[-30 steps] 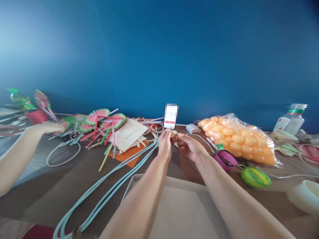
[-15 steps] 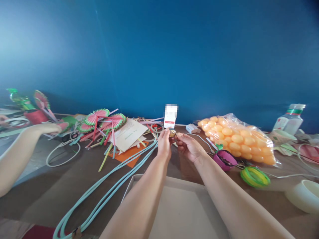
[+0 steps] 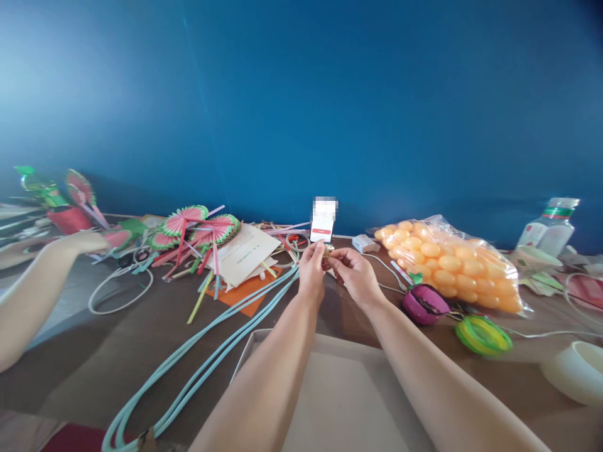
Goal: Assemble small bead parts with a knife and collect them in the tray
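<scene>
A small, shiny gold-coloured piece [image 3: 328,250] is held up between my hands; most of it is covered by fingers and its kind cannot be made out. My left hand [image 3: 311,271] is closed on it from the left, thumb uppermost. From the right, my right hand [image 3: 354,274] pinches at the same piece, its fingertips close to those of my left. Just beyond the fingers a phone [image 3: 322,223] with a lit screen leans against the blue wall. A shallow grey tray [image 3: 348,389] lies beneath my forearms.
Pale blue cords [image 3: 188,349], papers [image 3: 242,254] and watermelon-patterned paper fans [image 3: 214,230] lie leftward. At far left another person's arm [image 3: 44,285] reaches in. Rightward are a bag of orange balls [image 3: 447,263], a purple pouch [image 3: 424,304], green-yellow rings [image 3: 483,334] and a tape roll [image 3: 575,373].
My right hand has shifted slightly left and turned, its fingers now closer around the gold piece. My left hand stays almost still. The other person's hands have moved a little at far left.
</scene>
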### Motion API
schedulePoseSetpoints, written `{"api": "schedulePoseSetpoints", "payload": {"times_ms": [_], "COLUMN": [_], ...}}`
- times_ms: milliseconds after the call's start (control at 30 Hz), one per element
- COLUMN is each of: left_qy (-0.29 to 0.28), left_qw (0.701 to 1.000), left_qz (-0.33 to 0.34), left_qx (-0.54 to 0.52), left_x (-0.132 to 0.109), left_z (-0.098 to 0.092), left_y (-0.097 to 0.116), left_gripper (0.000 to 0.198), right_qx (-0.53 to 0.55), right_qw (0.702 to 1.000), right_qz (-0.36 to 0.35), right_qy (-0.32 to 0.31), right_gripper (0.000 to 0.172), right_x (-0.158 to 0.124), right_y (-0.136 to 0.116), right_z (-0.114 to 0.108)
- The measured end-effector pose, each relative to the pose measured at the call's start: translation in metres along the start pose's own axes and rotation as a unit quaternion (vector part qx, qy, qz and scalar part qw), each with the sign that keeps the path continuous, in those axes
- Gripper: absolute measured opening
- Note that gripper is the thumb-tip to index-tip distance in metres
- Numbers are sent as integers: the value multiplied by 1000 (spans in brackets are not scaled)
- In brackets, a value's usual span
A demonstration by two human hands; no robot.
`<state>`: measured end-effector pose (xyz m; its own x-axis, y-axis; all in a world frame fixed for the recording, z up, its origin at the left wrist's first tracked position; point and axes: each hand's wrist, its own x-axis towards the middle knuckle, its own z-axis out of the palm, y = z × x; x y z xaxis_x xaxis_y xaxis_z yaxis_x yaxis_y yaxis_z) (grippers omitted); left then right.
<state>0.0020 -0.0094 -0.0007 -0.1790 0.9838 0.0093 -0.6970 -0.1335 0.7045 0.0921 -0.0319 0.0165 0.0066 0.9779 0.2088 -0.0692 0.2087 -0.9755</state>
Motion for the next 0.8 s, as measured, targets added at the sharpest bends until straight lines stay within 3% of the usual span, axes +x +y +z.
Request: {"api": "schedulePoseSetpoints", "payload": {"times_ms": [167,533,800], "left_qy": [-7,-14,-24], "left_qw": [1000,1000,1000], "left_qz": [0,13,14], "left_qx": [5,24,10], "left_x": [0,-1,0], "left_z": [0,0,0], "left_y": [0,0,-2], "left_gripper": [34,38,42], "right_qx": [-14,-4,-15], "right_qw": [999,999,999], "right_qz": [-31,23,25], "right_qy": [19,31,28], "right_gripper": [25,29,36], "right_x": [0,1,2], "right_y": [1,-1,1], "right_z": [1,0,0]}}
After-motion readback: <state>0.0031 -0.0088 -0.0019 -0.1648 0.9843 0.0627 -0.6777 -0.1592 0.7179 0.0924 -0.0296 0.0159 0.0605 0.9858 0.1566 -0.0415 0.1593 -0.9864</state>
